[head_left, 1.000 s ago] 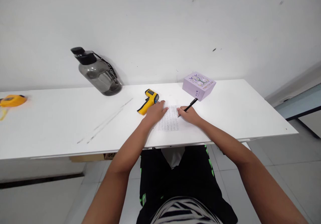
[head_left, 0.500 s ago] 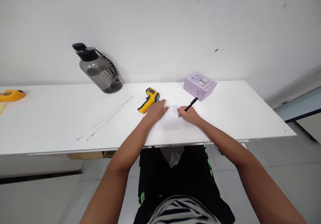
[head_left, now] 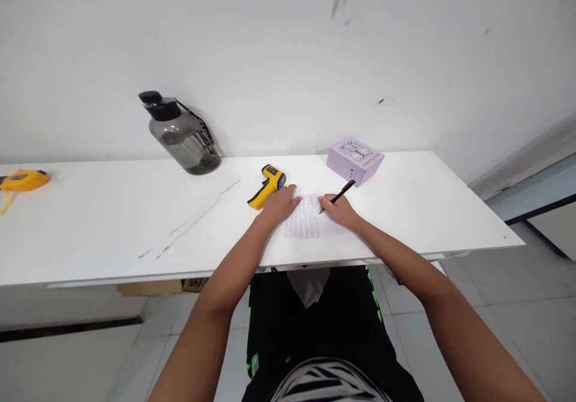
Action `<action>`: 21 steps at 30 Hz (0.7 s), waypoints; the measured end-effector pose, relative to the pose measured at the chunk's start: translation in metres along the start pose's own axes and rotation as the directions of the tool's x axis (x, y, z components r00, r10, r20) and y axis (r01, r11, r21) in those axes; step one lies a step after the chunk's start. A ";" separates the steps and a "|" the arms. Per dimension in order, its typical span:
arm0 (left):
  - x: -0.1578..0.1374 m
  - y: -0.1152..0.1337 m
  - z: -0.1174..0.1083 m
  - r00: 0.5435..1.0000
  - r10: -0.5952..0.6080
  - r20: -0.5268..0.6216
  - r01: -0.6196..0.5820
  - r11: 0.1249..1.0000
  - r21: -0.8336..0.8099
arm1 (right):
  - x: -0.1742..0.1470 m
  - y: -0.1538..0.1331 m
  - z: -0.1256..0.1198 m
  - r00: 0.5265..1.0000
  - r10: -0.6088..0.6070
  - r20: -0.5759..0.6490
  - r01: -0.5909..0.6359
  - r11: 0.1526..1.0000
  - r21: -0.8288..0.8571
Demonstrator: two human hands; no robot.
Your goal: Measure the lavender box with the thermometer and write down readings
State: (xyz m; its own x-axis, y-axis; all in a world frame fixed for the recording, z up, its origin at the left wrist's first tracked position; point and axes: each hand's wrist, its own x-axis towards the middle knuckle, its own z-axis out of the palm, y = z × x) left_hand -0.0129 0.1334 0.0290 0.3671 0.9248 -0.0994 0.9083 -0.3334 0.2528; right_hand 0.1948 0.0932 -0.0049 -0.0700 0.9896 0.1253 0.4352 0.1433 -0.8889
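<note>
Right hand (head_left: 342,210): fingers closed around a black pen (head_left: 338,195), tip on the sheet.
Left hand (head_left: 279,203): fingers spread flat on the sheet's left edge.
Sheet (head_left: 304,224): centre of frame, on the white table (head_left: 103,222).
Infrared thermometer (head_left: 267,185): just left of the left hand.

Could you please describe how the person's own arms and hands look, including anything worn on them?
Both arms are bare along their whole visible length, with no sleeves showing. The left hand and right hand are ungloved; no watch, bracelet or ring can be made out at this size. Both forearms look slim and unmarked.
</note>
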 end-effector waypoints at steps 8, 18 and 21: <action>0.000 0.001 -0.001 1.000 -0.005 0.015 0.005 1.000 -0.006 | 0.000 -0.001 0.000 1.000 0.002 -0.007 -0.002 1.000 -0.029; 0.000 0.001 0.000 1.000 -0.002 0.005 0.002 1.000 0.006 | -0.001 0.000 0.000 1.000 -0.003 -0.002 0.003 1.000 -0.024; 0.000 0.001 -0.001 1.000 -0.002 0.000 0.002 1.000 0.008 | -0.001 0.000 0.001 1.000 -0.010 -0.008 0.010 1.000 -0.022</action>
State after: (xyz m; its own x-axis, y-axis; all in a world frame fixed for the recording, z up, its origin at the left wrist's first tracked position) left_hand -0.0119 0.1327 0.0299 0.3650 0.9256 -0.1002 0.9107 -0.3327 0.2448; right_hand 0.1942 0.0927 -0.0055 -0.0677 0.9882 0.1377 0.4540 0.1534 -0.8777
